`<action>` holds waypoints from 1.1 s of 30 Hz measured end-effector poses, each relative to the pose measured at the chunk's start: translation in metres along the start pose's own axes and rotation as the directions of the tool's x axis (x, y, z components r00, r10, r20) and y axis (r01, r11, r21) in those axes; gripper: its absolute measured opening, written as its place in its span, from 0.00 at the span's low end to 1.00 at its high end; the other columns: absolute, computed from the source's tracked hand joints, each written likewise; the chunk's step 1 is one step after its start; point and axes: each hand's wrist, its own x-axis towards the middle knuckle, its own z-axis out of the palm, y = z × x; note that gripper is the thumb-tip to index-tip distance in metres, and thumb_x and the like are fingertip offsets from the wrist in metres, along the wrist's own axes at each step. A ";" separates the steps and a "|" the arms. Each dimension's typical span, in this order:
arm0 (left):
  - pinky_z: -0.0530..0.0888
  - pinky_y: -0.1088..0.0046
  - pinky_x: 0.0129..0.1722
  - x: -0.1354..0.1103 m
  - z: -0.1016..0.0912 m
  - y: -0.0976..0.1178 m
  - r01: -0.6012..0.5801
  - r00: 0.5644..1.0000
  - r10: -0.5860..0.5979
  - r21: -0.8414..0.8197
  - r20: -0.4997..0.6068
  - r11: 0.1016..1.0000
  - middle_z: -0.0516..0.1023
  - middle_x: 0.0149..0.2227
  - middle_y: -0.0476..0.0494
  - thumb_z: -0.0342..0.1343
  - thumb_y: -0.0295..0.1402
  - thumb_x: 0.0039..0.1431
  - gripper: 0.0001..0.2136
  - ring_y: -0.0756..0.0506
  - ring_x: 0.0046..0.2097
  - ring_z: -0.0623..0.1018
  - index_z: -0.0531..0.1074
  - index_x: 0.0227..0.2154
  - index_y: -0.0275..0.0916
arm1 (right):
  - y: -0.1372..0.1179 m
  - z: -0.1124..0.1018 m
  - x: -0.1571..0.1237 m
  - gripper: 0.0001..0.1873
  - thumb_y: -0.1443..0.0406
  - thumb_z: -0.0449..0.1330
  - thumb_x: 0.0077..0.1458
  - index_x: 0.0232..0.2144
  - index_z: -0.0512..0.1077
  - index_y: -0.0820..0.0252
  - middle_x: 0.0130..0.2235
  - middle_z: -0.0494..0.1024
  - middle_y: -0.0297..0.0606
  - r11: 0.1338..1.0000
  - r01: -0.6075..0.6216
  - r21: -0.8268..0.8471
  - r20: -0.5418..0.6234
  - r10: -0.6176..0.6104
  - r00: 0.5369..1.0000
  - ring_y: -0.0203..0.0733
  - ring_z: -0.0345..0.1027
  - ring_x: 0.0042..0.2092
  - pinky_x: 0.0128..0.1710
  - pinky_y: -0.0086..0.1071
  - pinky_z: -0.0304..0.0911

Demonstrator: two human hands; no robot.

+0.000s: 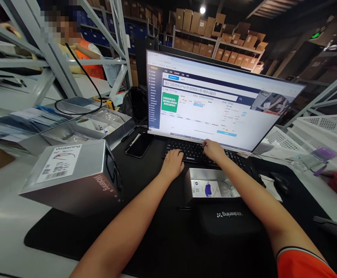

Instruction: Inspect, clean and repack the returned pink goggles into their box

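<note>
My left hand rests at the left end of a black keyboard, fingers bent loosely over the keys and apart. Farther right, my right hand touches the keyboard's upper keys with a pointed finger, its other fingers curled and partly hidden. Neither hand holds anything I can see. Behind the keyboard stands a lit monitor. Under my right forearm is an open silver box with a white card inside. Nearer me lies a black case with white lettering.
At left, a closed grey box with a label stands on the desk. A phone lies by the keyboard. Divided trays fill the back left, and a mouse sits right. White baskets stand beyond; another person is behind the frame.
</note>
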 end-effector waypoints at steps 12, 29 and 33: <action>0.65 0.51 0.66 0.003 0.001 -0.002 0.043 0.996 -0.046 -0.045 -0.082 0.998 0.71 0.60 0.31 0.55 0.33 0.62 0.18 0.33 0.63 0.69 0.69 0.54 0.37 | -0.001 0.003 0.002 0.15 0.55 0.58 0.66 0.42 0.75 0.62 0.44 0.79 0.39 0.996 0.071 0.052 0.116 -0.077 0.990 0.39 0.74 0.44 0.48 0.41 0.71; 0.66 0.51 0.65 0.002 0.002 -0.005 0.062 0.995 -0.062 -0.008 -0.079 0.998 0.70 0.58 0.28 0.56 0.32 0.62 0.12 0.32 0.62 0.69 0.72 0.47 0.34 | -0.011 0.009 -0.001 0.14 0.73 0.51 0.57 0.35 0.75 0.57 0.35 0.83 0.33 0.937 0.290 0.193 -0.005 -0.295 0.955 0.38 0.75 0.40 0.42 0.28 0.63; 0.68 0.51 0.63 0.002 0.002 -0.005 0.054 0.996 -0.055 -0.016 -0.067 0.998 0.72 0.57 0.29 0.56 0.31 0.62 0.12 0.33 0.61 0.70 0.72 0.48 0.35 | -0.010 0.010 -0.001 0.14 0.72 0.52 0.58 0.37 0.76 0.58 0.35 0.83 0.35 0.943 0.288 0.166 -0.005 -0.291 0.957 0.39 0.74 0.39 0.41 0.28 0.63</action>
